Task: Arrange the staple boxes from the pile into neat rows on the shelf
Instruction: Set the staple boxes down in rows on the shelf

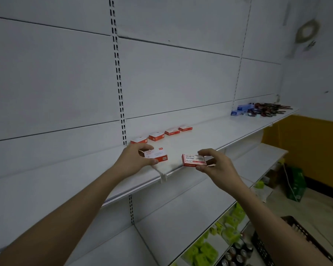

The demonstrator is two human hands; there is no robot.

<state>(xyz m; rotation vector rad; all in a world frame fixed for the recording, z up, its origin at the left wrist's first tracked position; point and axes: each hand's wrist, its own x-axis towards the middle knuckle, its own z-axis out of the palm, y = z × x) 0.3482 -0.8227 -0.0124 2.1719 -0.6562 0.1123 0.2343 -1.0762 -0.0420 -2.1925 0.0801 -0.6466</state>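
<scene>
Several red and white staple boxes stand in a row (pixel 171 131) along the back of the white shelf (pixel 210 135), running from the slotted upright toward the right. My left hand (pixel 135 158) grips another staple box (pixel 158 154) that rests on the shelf in front of that row. My right hand (pixel 213 163) holds a second staple box (pixel 193 160) by its right end, tilted with its printed face toward me, at the shelf's front edge. No pile of boxes is in view.
Blue boxes (pixel 240 110) and dark red items (pixel 265 110) lie at the shelf's far right end. Lower shelves hold green packs (pixel 204 250) and cans (pixel 236 254). A black crate (pixel 300 233) and a green carton (pixel 296 185) sit on the floor.
</scene>
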